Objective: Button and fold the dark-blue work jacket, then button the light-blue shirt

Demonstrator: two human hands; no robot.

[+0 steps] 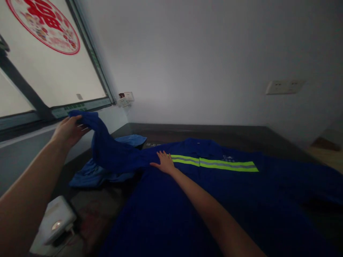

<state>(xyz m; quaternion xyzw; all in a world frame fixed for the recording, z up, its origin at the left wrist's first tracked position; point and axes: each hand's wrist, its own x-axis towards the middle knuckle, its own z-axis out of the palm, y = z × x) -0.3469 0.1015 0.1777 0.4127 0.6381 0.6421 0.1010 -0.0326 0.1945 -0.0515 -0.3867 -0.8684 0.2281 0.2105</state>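
A dark blue work jacket (203,200) lies spread out front side up, with a yellow-green and grey reflective band (227,165) across its chest. Its collar points toward the wall. My left hand (68,130) grips the cuff end of the left-hand sleeve (115,153) and holds it up off the surface. Flat on the jacket, near the shoulder and the left end of the band, rests my right hand (164,162) with its fingers spread. The other sleeve (300,175) stretches out to the right.
Lighter blue folded cloth (93,173) lies under the raised sleeve. A white box-like device (57,217) with a cable stands at lower left. The dark tabletop (241,130) meets a white wall with sockets (285,86). A window (77,71) is on the left.
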